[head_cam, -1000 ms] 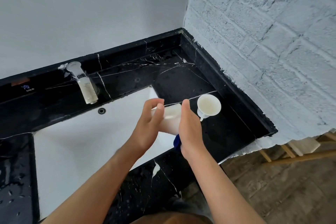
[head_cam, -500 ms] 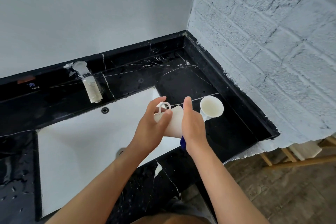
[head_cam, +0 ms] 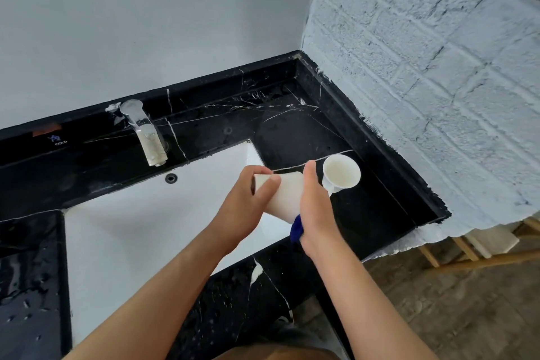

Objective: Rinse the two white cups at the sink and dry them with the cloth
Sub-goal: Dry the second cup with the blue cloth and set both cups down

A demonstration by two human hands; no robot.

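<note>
I have one white cup (head_cam: 287, 194) lying on its side between my two hands, over the right edge of the sink (head_cam: 146, 228). My left hand (head_cam: 248, 207) wraps the end toward the tap, fingers (head_cam: 267, 187) curled snug around the wall. My right hand (head_cam: 317, 210) is closed on the other end with the blue cloth (head_cam: 296, 229) bunched in the palm; only a corner of it peeks out below, so I cannot tell how much of the cup it covers.

The second cup (head_cam: 342, 171) stands on the black worktop (head_cam: 380, 199) just beside my right hand, mouth tilted toward me, handle down at the near side.

This looks like the drying step for the held cup. To do it well I would let the left hand do the turning and keep the right one as a steady pad, pressing cloth against the wall so each turn wipes a fresh band. The cup is probably wet and slick, so the left grip should not loosen between turns. I would also keep my right elbow in, because the standing cup is close enough to be knocked
</note>
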